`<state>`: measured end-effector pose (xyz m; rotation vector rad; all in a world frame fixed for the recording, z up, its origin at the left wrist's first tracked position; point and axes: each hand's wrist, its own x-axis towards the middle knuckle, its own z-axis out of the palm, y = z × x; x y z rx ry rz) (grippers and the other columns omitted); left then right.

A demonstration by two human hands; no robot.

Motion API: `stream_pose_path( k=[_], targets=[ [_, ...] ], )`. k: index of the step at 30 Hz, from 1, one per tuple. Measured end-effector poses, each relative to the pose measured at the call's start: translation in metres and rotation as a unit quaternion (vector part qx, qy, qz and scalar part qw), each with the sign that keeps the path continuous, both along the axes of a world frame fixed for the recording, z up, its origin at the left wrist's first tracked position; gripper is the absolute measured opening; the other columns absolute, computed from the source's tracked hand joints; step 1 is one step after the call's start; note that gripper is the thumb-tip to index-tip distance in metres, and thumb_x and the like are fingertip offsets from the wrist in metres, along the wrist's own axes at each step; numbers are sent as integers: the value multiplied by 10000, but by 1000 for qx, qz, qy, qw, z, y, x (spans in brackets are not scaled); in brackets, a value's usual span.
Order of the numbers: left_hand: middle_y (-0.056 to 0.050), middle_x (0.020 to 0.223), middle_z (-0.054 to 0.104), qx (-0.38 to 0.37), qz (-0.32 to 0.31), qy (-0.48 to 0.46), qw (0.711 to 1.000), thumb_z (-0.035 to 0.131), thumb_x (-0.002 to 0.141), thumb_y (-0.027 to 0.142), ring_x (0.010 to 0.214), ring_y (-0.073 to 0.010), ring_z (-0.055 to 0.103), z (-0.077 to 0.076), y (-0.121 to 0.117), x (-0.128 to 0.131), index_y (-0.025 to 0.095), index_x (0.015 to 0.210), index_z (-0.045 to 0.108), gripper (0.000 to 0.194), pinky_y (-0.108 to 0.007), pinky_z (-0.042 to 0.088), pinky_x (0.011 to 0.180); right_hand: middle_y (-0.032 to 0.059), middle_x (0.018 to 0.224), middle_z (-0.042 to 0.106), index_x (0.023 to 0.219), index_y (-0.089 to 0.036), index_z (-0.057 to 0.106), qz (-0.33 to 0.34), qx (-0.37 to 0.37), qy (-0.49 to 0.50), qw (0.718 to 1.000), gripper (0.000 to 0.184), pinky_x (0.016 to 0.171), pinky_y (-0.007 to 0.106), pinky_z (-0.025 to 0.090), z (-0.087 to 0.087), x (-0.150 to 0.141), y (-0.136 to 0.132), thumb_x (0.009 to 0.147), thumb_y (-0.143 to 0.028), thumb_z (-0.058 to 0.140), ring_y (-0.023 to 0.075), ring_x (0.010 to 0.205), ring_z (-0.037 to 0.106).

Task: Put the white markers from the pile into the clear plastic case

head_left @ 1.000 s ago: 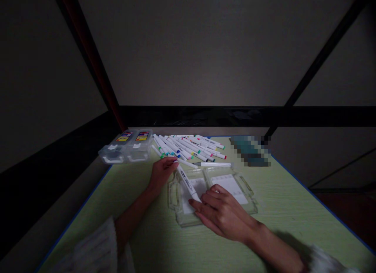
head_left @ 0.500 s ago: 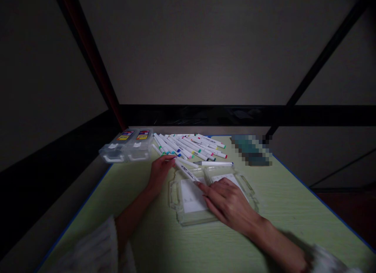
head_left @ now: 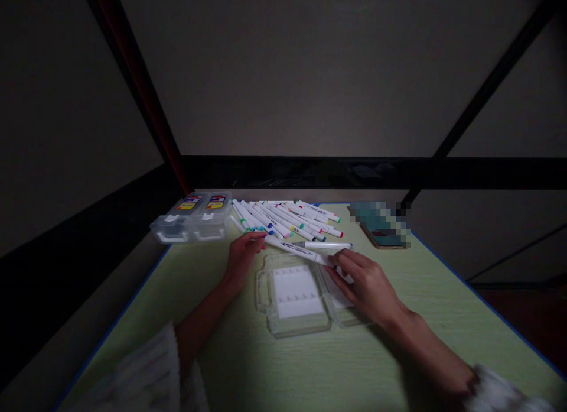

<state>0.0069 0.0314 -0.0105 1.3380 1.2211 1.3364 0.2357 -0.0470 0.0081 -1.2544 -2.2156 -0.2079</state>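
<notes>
A white marker [head_left: 295,250] stretches across the far edge of an open clear plastic case [head_left: 296,294] on the green table. My left hand [head_left: 243,258] pinches the marker's left end with closed fingers. My right hand [head_left: 365,285] pinches its right end, resting over the case's right half. Just beyond lies a spread of several white markers with coloured caps [head_left: 286,220], and one more marker [head_left: 328,245] lies close behind the held one.
A shut clear case with colourful labels [head_left: 192,223] sits at the far left corner. A blurred teal object [head_left: 380,224] lies at the far right. The table's blue edges [head_left: 133,305] run along both sides. Dark frame bars cross behind.
My right hand slid from the case's left half to its right half, swinging the marker's right end away from me until it lies nearly crosswise. My left hand stayed put.
</notes>
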Motion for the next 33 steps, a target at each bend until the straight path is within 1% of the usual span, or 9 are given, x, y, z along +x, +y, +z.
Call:
stream_pose_path(
  k=[8, 12, 15, 17, 20, 23, 25, 29, 33],
  targets=[
    [-17, 642, 634, 6, -17, -30, 999, 583, 645, 311, 624, -123, 549, -4, 2, -1, 138, 842, 666, 275, -230, 403, 601, 39, 694, 528, 732, -152, 506, 0, -65, -29, 997, 129, 555, 231, 393, -2, -1, 1, 831, -191, 435, 125, 599, 489],
    [-24, 651, 641, 6, -23, -21, 999, 576, 654, 312, 640, -128, 560, -5, 2, -2, 140, 860, 662, 283, -228, 405, 599, 40, 705, 523, 725, -149, 505, 6, -72, -27, 997, 145, 555, 233, 397, -1, 1, 1, 838, -177, 419, 122, 599, 491],
    [-47, 782, 664, 8, -25, -8, 1000, 562, 662, 328, 673, -138, 578, -3, 2, -2, 144, 839, 660, 274, -234, 413, 606, 46, 717, 529, 744, -150, 519, 10, -59, -2, 998, 159, 552, 228, 402, 0, 5, 3, 846, -174, 399, 119, 602, 499],
    [-56, 865, 662, 7, -22, -4, 1000, 554, 661, 333, 678, -135, 581, -2, 2, -2, 145, 804, 659, 259, -232, 412, 606, 50, 719, 536, 756, -149, 526, -1, -47, 22, 999, 157, 537, 224, 403, 1, 9, 5, 845, -184, 401, 116, 585, 502],
    [-57, 882, 662, -1, -16, 0, 1000, 555, 654, 327, 671, -129, 579, -2, 2, -1, 147, 796, 659, 252, -228, 409, 604, 41, 680, 534, 730, -153, 527, -35, -14, 61, 997, 165, 508, 216, 395, 2, 16, 9, 836, -221, 421, 108, 536, 496],
    [-54, 880, 663, -3, -14, 4, 1000, 556, 648, 325, 663, -129, 579, -3, 2, -1, 153, 792, 662, 248, -232, 410, 603, 27, 623, 531, 687, -163, 528, -87, 20, 94, 992, 191, 495, 212, 382, 4, 27, 14, 819, -273, 444, 108, 509, 496],
    [-54, 871, 664, -4, -16, 5, 1000, 558, 643, 328, 658, -130, 579, -3, 2, -1, 153, 781, 663, 246, -234, 409, 598, 27, 593, 540, 658, -167, 530, -136, 19, 106, 985, 203, 503, 218, 376, 5, 36, 17, 794, -303, 468, 116, 506, 500],
    [-50, 854, 665, -8, -19, -3, 1000, 570, 630, 316, 648, -124, 576, -3, 1, 0, 149, 755, 661, 227, -231, 402, 592, 40, 589, 581, 647, -164, 548, -224, -12, 109, 968, 194, 516, 228, 361, 2, 54, 24, 748, -320, 492, 136, 523, 521],
    [-48, 848, 663, -14, -23, -7, 1000, 576, 623, 308, 649, -125, 574, -2, 0, 0, 150, 747, 658, 217, -231, 402, 594, 57, 597, 595, 636, -160, 554, -270, -46, 85, 958, 194, 527, 238, 346, -6, 67, 30, 725, -320, 488, 152, 538, 525]
  ],
)
